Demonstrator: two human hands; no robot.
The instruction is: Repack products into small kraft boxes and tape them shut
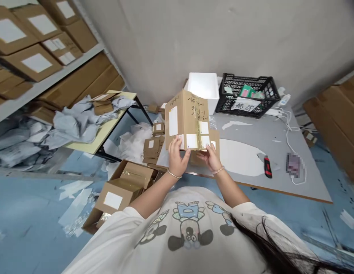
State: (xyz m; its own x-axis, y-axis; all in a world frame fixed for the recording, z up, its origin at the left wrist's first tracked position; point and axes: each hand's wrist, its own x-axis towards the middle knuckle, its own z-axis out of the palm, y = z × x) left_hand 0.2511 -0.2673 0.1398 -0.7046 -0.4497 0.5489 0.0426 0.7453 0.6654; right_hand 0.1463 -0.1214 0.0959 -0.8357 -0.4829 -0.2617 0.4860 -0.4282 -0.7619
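Observation:
A taped cardboard box (188,114) with white labels and handwritten marks is tilted up in front of me, over the left part of the grey table (291,167). My left hand (177,158) grips its near left edge, thumb below and fingers on the labelled side. At the near right corner, my right hand (211,156) pinches the edge by a label. Behind and below the box, part of another flat piece of cardboard (215,139) shows. A red and black box cutter (267,166) lies on the table to the right of my right hand.
A white bin (212,105) and a black crate (245,110) stand at the table's back. Cables (288,131) run along its right side. Grey parcels (67,123) cover a yellow table at left. Open cartons (120,190) sit on the floor; shelves hold boxes (37,62).

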